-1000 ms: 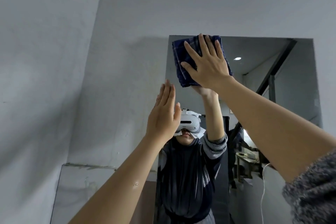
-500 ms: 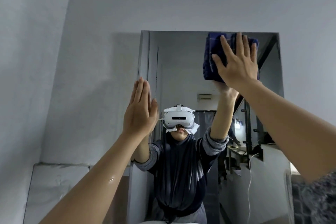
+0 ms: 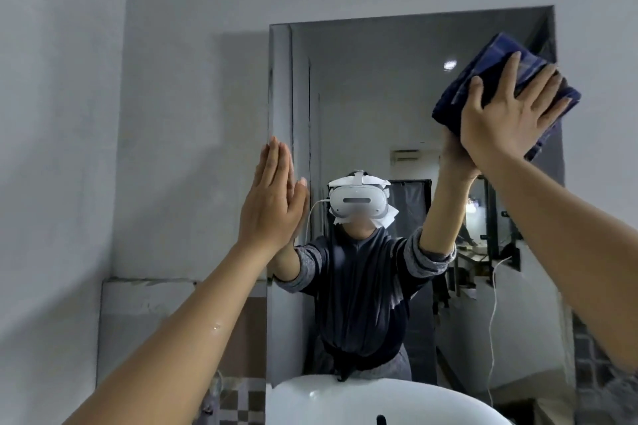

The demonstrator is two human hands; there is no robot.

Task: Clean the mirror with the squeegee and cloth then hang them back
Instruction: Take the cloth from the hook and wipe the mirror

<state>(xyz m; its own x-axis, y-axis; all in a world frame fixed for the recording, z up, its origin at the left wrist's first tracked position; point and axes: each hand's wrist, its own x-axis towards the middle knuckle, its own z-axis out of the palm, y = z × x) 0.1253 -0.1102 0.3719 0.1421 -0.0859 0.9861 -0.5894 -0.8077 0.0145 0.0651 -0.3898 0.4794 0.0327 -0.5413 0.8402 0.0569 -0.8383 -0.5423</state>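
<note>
A tall rectangular mirror (image 3: 373, 107) hangs on the grey wall ahead. My right hand (image 3: 511, 114) presses a folded dark blue checked cloth (image 3: 497, 59) flat against the glass near the mirror's upper right edge, fingers spread over it. My left hand (image 3: 272, 200) is flat with its fingers together, palm resting at the mirror's left edge, holding nothing. No squeegee is in view. The mirror reflects a person wearing a white headset and a dark top.
A white basin (image 3: 362, 400) sits below the mirror at the bottom of the view. Grey walls (image 3: 103, 114) close in at the left and behind. Checked tiles (image 3: 241, 400) show low on the wall beside the basin.
My right hand has slid the cloth along the top of the mirror to its right edge and a little lower. The view tilted down, bringing the basin into sight. My left hand stays flat.
</note>
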